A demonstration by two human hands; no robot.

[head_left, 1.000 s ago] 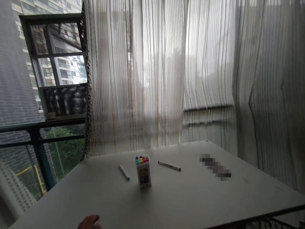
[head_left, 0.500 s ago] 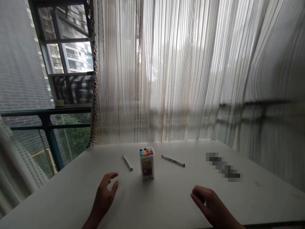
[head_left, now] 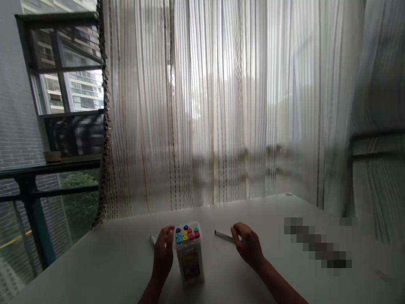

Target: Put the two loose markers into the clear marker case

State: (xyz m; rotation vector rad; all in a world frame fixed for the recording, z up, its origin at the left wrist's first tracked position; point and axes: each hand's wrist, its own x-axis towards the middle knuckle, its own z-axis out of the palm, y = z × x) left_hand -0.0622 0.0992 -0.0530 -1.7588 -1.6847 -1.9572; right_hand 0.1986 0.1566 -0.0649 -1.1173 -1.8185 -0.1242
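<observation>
Just beside the left hand's fingers [head_left: 167, 240], the marker box [head_left: 189, 257] is showing clear, glossy plastic with a paper label. Under both hands the table [head_left: 95, 270] is looking smooth and matt white. Beyond the fingertips, the sheer striped cloth curtain [head_left: 205, 105] is hanging thin and translucent.

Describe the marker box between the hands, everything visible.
The marker box is a small, upright, translucent white plastic case standing on the white table. Its top is open, showing round marker caps in blue, purple, orange, yellow, green and pink. A dark label with yellow print covers the front; the text is too blurred to read. The left hand is against its left side, fingers near the top edge. The right hand is apart from it, at a thin black pen.
</observation>
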